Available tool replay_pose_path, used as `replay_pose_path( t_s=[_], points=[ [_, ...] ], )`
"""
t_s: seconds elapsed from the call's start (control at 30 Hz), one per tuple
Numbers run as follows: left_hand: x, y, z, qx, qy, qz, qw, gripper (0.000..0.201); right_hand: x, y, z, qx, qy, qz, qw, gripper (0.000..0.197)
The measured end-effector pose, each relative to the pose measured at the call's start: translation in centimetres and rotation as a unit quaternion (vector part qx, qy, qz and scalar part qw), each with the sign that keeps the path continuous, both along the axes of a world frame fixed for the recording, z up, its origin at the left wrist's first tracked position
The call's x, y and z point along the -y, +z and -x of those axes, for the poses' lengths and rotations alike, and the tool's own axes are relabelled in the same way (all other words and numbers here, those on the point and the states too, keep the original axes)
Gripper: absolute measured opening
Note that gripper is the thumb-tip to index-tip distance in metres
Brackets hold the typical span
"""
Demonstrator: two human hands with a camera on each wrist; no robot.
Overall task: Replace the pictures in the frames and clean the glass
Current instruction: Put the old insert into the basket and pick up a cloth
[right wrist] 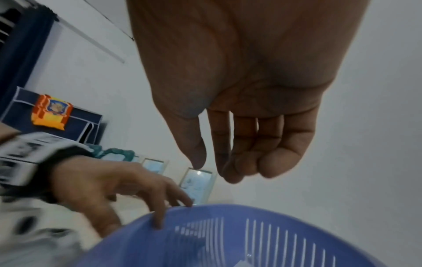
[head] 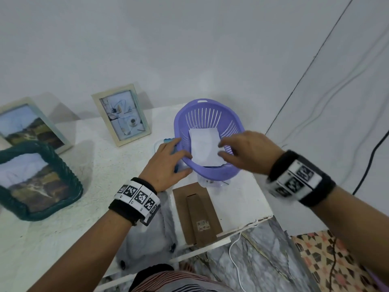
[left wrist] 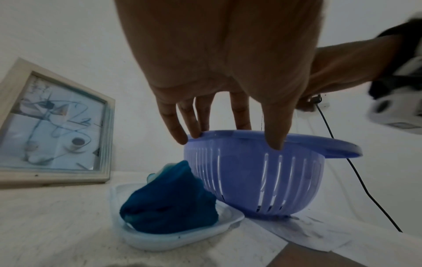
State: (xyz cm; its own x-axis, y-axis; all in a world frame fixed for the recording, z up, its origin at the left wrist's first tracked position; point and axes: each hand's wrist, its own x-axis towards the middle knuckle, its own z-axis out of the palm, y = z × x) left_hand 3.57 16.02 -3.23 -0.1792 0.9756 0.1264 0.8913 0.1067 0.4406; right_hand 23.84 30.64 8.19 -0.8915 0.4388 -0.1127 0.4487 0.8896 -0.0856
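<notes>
A purple slotted basket (head: 210, 174) (left wrist: 262, 171) (right wrist: 262, 234) stands at the back right of the white table. A white sheet of paper (head: 205, 148) lies inside it. My left hand (head: 187, 163) (left wrist: 258, 133) pinches the basket's left rim, fingers over the edge and thumb on the outer wall. My right hand (head: 221, 149) (right wrist: 215, 171) hovers over the sheet's right edge, fingers loosely bent and holding nothing. A brown frame backing board (head: 195, 211) lies flat near the front edge. Beside the basket, a blue cloth (left wrist: 169, 204) (head: 168, 141) sits in a white dish (left wrist: 182, 240).
Three framed pictures stand or lean to the left: a pale wooden frame (head: 122, 114) (left wrist: 52, 122), a green woven frame (head: 35, 180), and a light frame (head: 27, 125). Under my left forearm lies a pale flat thing with dark clips (head: 151, 234). The table's right edge (head: 263, 218) is close; a black cable (head: 368, 157) hangs beyond.
</notes>
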Motion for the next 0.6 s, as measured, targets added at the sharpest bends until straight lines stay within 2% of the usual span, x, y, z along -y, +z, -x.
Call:
replay_pose_path(
  t_s=[0.1,0.27,0.33,0.47,0.5,0.57,0.6],
  points=[
    [0.0,0.1,0.1,0.003,-0.006,-0.002,1.000,0.052,-3.6,-0.2,5.0,0.017,0.005,-0.018,1.000,0.033],
    [0.0,0.0,0.0,0.007,-0.013,-0.025,1.000,0.046,-7.3,-3.4,13.1,0.137,0.003,-0.023,0.990,0.037],
    [0.0,-0.1,0.0,0.005,-0.016,-0.029,0.999,0.046,-8.3,-5.2,15.2,0.183,0.019,-0.036,0.982,0.037],
    [-0.1,-0.4,0.2,-0.001,-0.021,-0.038,0.999,0.046,-8.2,-6.7,16.4,0.233,0.038,-0.074,0.969,0.054],
    [-0.1,-0.5,0.2,-0.002,-0.020,-0.040,0.999,0.046,-8.0,-6.7,16.2,0.243,0.041,-0.089,0.965,0.050],
    [-0.1,-0.7,0.3,-0.003,-0.019,-0.046,0.999,0.045,-7.5,-6.2,15.9,0.258,0.035,-0.103,0.960,0.027],
    [-0.2,-0.7,0.3,-0.004,-0.020,-0.050,0.999,0.044,-7.6,-6.3,16.1,0.254,0.023,-0.093,0.962,0.026]
  ],
)
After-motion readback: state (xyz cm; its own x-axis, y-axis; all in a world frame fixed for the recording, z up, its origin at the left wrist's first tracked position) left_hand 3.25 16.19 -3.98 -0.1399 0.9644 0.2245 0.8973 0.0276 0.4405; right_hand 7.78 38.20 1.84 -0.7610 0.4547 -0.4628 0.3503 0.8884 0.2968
